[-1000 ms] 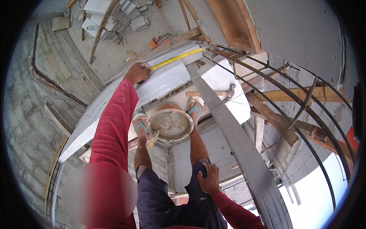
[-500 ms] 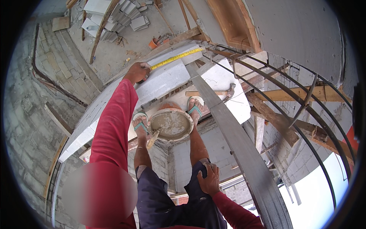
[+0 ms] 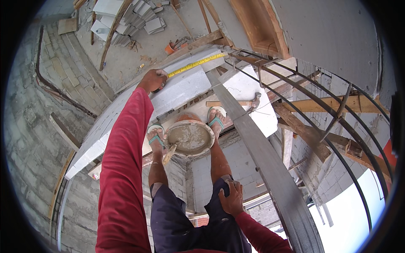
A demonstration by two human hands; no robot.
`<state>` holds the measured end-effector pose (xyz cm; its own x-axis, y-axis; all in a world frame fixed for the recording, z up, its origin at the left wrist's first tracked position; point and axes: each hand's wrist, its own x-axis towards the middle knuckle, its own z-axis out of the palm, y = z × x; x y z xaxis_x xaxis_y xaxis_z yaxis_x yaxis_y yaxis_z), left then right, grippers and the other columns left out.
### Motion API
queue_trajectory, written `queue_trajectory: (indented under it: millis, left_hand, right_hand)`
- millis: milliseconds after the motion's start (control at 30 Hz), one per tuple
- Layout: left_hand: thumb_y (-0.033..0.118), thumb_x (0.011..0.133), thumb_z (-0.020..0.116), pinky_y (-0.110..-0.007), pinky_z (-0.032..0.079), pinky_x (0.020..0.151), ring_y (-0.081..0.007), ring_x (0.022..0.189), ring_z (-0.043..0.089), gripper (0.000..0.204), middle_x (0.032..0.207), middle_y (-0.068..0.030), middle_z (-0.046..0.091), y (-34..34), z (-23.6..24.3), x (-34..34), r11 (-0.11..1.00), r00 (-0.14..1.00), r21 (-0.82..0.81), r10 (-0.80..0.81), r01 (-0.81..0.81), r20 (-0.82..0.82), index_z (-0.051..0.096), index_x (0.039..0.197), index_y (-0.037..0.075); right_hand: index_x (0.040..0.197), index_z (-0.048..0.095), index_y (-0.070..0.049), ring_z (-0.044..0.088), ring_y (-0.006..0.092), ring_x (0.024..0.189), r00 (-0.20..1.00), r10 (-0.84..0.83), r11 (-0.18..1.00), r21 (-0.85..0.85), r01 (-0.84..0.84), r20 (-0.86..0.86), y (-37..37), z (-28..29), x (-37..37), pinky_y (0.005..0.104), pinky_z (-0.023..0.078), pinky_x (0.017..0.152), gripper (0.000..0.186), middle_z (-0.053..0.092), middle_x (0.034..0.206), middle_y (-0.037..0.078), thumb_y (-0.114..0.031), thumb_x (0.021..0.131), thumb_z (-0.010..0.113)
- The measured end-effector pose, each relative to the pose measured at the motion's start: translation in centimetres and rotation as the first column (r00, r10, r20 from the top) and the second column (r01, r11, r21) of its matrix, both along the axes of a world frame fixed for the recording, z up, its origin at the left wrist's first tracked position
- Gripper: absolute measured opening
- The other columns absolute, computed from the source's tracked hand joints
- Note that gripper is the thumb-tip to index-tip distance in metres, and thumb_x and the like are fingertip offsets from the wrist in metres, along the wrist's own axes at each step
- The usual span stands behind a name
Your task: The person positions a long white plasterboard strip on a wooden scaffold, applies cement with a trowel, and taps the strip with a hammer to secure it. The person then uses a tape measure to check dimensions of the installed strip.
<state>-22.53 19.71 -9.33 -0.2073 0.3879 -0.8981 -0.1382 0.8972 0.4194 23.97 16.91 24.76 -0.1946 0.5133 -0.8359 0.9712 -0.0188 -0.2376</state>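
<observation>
The person is standing high on a wall top, reaching the left hand (image 3: 152, 80) out to the near end of a yellow tape measure (image 3: 195, 65) that is lying along a long white block (image 3: 177, 90). That hand is pressing down on the tape's end with fingers curled over it, closed on the tape. The right hand (image 3: 231, 198) is resting spread on the right thigh, holding nothing.

Between the sandalled feet a round pan of grey mortar (image 3: 190, 138) is sitting, with a trowel (image 3: 169, 154) leaning at its rim. A hammer (image 3: 252, 101) is lying just beyond the right foot, near a long grey steel strip (image 3: 270, 168).

I would judge the footing the chief worry: the person is leaning well forward over a drop, and a shifting foot could knock the pan or trowel off the ledge. The tape could also slip sideways if the pressing hand is easing, spoiling the reading.
</observation>
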Motion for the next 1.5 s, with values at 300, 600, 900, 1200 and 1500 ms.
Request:
queue_trajectory:
  millis: [300,600,900,1200,1500]
  left_hand:
    - [0.017,0.097,0.069,-0.029,0.046,0.059,-0.0085,0.063,0.059,0.014,0.075,0.0017,0.067,-0.1,-0.1,0.0,1.000,1.000,0.010,0.007,-0.007,0.021,0.079,0.102,0.008]
    - [0.020,0.099,0.069,-0.028,0.048,0.065,-0.0088,0.067,0.059,0.018,0.081,0.0027,0.068,0.2,0.3,-0.2,0.999,0.999,-0.031,-0.036,0.036,0.025,0.080,0.109,0.010]
    - [0.018,0.099,0.068,-0.028,0.051,0.067,-0.0102,0.068,0.060,0.018,0.082,0.0017,0.069,0.1,-0.1,-0.4,0.998,0.998,-0.024,-0.057,0.058,0.037,0.080,0.110,0.009]
    - [0.021,0.096,0.073,-0.033,0.051,0.065,-0.0115,0.067,0.065,0.018,0.083,-0.0016,0.074,0.2,-0.8,-1.0,0.993,0.992,-0.017,-0.118,0.119,0.045,0.082,0.105,0.008]
    - [0.023,0.096,0.075,-0.032,0.052,0.069,-0.0118,0.071,0.064,0.016,0.086,-0.0003,0.074,0.2,-1.1,-1.1,0.987,0.987,-0.026,-0.156,0.157,0.036,0.083,0.106,0.012]
  right_hand:
    - [0.134,0.063,0.003,0.055,0.0484,0.120,0.997,0.048,0.999,0.000,-0.048,0.055,-0.5,-0.2,0.4,0.0570,0.046,0.106,0.052,0.060,0.127,0.028,-0.026,0.092,0.071]
    - [0.134,0.063,0.003,0.055,0.0487,0.119,0.999,0.022,1.000,-0.022,-0.021,0.024,-0.1,0.0,0.0,0.0574,0.045,0.106,0.052,0.060,0.127,0.029,-0.026,0.092,0.071]
    - [0.134,0.063,0.004,0.055,0.0487,0.120,1.000,-0.013,1.000,-0.026,0.013,-0.020,0.3,0.1,-0.4,0.0573,0.045,0.106,0.052,0.059,0.128,0.029,-0.025,0.092,0.071]
    - [0.134,0.064,0.004,0.056,0.0482,0.120,1.000,0.016,1.000,-0.017,-0.017,-0.023,0.4,0.0,-0.1,0.0567,0.046,0.106,0.051,0.060,0.127,0.028,-0.024,0.092,0.071]
    - [0.132,0.064,0.005,0.056,0.0481,0.120,0.998,-0.046,0.999,-0.019,0.046,-0.030,0.4,0.0,0.0,0.0569,0.046,0.106,0.050,0.060,0.127,0.028,-0.024,0.092,0.071]
